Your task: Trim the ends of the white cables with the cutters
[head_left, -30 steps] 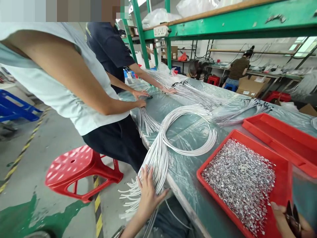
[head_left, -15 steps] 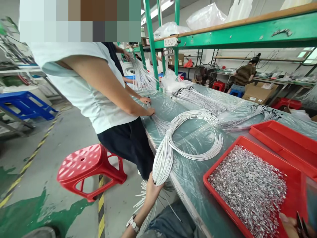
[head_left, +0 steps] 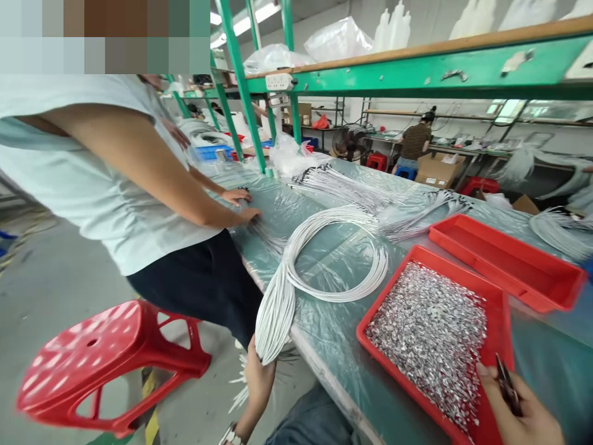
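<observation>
Workshop bench, a long table under crinkled clear film; I take the red tray of metal bits as landmark.

White wire coil: on the table just left of the tray, a round loop of many thin strands, its gathered tail passing over the table edge. Left hand is wrapped around that tail, below and left of the tray; some loose ends poke out under the wrist. I can't make out all the fingers.

Handling, my guess: light per strand, some heft together; springy, smooth-skinned, likely to slide and fan out if pinched loosely. I'd take hold of the tail where the strands lie close, full palm around it, and let the loop lie on the table. Not fragile along its length; the ends look easier to snag.

Right hand is closed around dark pliers, tips up, at the tray's near right corner. I can't tell whether the tips meet.

Further out: second red tray just behind the first. Black-tipped wires lie beyond, to the left. Co-worker in a pale top stands well left of the tray, both hands on a bunch of wires near the coil. Red stool on the floor, far left of the tray.
</observation>
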### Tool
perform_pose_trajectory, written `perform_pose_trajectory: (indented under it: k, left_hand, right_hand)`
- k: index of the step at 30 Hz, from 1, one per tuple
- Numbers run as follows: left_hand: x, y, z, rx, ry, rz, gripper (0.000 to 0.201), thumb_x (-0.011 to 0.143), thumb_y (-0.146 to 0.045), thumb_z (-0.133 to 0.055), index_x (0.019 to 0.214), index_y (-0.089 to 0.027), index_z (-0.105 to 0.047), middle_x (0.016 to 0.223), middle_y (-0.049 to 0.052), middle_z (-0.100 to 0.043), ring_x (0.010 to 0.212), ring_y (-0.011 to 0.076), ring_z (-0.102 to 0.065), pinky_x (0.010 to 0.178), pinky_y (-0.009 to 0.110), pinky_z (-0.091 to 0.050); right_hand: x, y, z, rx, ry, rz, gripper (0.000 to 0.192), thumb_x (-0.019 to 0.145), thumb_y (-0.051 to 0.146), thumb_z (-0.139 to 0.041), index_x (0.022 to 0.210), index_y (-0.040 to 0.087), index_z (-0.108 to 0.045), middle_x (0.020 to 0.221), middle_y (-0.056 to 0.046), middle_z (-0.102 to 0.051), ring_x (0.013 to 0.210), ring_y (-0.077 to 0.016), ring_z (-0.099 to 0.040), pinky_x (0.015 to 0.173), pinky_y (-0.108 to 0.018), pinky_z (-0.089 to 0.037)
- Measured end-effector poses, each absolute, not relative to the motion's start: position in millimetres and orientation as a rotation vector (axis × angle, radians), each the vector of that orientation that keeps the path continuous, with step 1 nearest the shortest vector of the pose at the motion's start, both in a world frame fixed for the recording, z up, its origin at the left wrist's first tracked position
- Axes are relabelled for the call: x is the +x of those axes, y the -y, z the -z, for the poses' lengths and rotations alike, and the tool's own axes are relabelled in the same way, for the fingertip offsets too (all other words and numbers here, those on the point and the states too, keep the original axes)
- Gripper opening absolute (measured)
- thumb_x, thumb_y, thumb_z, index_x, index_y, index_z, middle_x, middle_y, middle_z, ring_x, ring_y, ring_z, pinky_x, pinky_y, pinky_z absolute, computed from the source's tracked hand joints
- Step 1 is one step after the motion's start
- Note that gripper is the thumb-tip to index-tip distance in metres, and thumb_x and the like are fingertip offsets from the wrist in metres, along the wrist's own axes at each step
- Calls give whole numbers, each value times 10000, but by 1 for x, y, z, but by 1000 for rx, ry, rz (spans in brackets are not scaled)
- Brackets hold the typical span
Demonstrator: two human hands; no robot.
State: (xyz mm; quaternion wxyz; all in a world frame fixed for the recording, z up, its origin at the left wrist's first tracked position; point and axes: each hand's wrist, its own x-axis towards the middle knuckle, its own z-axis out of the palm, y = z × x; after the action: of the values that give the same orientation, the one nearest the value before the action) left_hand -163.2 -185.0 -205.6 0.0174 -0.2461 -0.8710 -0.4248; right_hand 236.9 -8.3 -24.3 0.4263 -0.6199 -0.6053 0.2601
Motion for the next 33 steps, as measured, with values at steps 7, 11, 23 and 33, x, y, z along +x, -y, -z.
perform_pose_trajectory:
  k: [7,11,23,33]
  left_hand:
    - [-138,178,205,-878,2483,1378,823,822,-459,-588,1472,-105,-229,1368,253,-444,1252,459,-481,928,587,-478]
    - [-140,194,172,-1081,2249,1318,982,753,-389,-714,1514,-166,-134,1505,228,-279,1396,457,-280,1079,678,-276]
    - [-89,-33,-26,-2265,1980,690,206,958,-288,-550,1100,-146,-594,1029,65,-653,915,193,-641,845,386,-530]
    - [-50,-105,17,-2239,2430,621,279,943,-302,-593,1170,-141,-588,1171,92,-614,1015,224,-626,862,427,-545]
  right_hand:
    - [232,10,20,-1611,1595,-741,454,654,610,-631,781,175,-657,737,-73,-735,675,-241,-685,614,-243,-535]
    - [232,12,29,-1531,1621,-740,421,726,583,-641,808,171,-647,750,-71,-709,711,-231,-676,641,-225,-532]
    - [217,18,20,-1362,1626,-695,387,856,549,-564,727,185,-552,605,8,-536,542,-154,-513,531,-220,-444]
    - [219,14,26,-1302,1659,-717,356,864,512,-571,729,185,-529,605,10,-528,552,-162,-536,548,-221,-459]
